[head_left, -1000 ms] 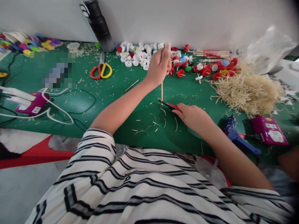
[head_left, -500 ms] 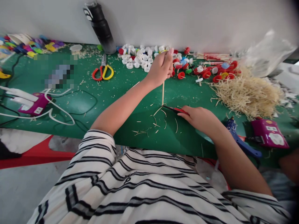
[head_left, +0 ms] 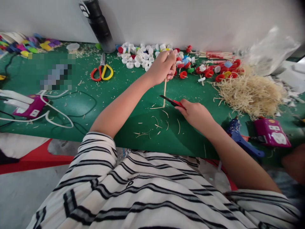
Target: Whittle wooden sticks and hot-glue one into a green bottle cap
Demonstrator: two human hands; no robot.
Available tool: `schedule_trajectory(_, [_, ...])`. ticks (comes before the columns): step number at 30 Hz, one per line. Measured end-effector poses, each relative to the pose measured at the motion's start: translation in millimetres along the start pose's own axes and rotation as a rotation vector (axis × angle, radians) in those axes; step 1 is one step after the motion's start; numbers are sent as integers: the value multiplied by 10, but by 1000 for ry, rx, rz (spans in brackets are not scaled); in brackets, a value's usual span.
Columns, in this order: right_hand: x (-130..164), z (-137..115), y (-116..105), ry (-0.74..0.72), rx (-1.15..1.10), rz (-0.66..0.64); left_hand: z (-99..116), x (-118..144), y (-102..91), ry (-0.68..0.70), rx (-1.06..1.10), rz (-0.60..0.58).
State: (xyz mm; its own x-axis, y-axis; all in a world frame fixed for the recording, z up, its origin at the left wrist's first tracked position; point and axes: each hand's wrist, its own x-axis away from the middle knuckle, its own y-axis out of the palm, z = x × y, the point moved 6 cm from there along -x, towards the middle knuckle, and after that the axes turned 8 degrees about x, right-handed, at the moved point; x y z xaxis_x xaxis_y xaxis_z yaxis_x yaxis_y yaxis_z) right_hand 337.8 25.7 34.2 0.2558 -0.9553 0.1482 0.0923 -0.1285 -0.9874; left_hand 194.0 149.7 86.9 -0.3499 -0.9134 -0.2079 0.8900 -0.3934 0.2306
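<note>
My left hand (head_left: 164,66) is closed around the upper part of a thin wooden stick (head_left: 165,89), whose lower end meets the green tabletop. In my right hand (head_left: 194,113) is a utility knife (head_left: 172,101) with a red handle and dark blade. The blade crosses the stick a little above its lower end. A thin strip of wood (head_left: 157,108) lies at the foot of the stick, and I cannot tell whether it is still joined. Several curled shavings (head_left: 156,122) are scattered on the green table (head_left: 128,117) nearer to me.
Scissors (head_left: 102,71) lie left of my hands, below a black bottle (head_left: 100,28). White caps (head_left: 143,57) and red caps on sticks (head_left: 209,72) line the back. A shavings heap (head_left: 252,92), blue glue gun (head_left: 243,136) and purple power block (head_left: 271,133) sit right; a corded purple block (head_left: 32,106), left.
The knife blade has risen from the stick's lower tip to a point higher along it. My right hand has moved slightly up and left, while my left hand keeps its grip.
</note>
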Motion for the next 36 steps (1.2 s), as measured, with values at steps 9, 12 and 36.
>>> schedule_trajectory(9, [56, -1, 12, -28, -19, -26, -16, 21, 50, -41, 55, 3])
schedule_trajectory(12, [76, -3, 5, -27, -14, -39, -12, 29, 76, -30, 74, 10])
schedule_trajectory(36, [227, 67, 108, -56, 55, -109, 27, 37, -10, -15, 4, 0])
